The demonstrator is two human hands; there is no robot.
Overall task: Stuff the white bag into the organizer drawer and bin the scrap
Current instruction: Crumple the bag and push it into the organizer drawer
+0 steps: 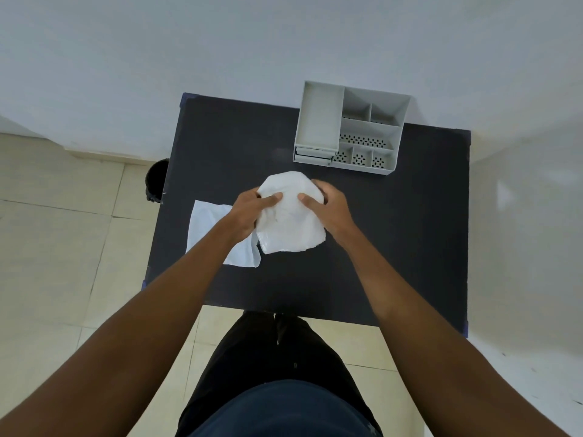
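Note:
A crumpled white bag [291, 230] sits over the middle of the black table [394, 247]. My left hand [249, 212] grips its left side and my right hand [329, 209] grips its right side, thumbs pressed into the top. A flat white scrap sheet [206, 228] lies on the table to the left, partly under my left forearm. The grey desk organizer [350, 130] stands at the table's far right, with its drawers [312, 155] at the front left, seemingly closed.
A dark bin [156, 181] stands on the tiled floor just past the table's left edge, mostly hidden by the table. White walls rise behind and to the right. My legs are at the table's near edge.

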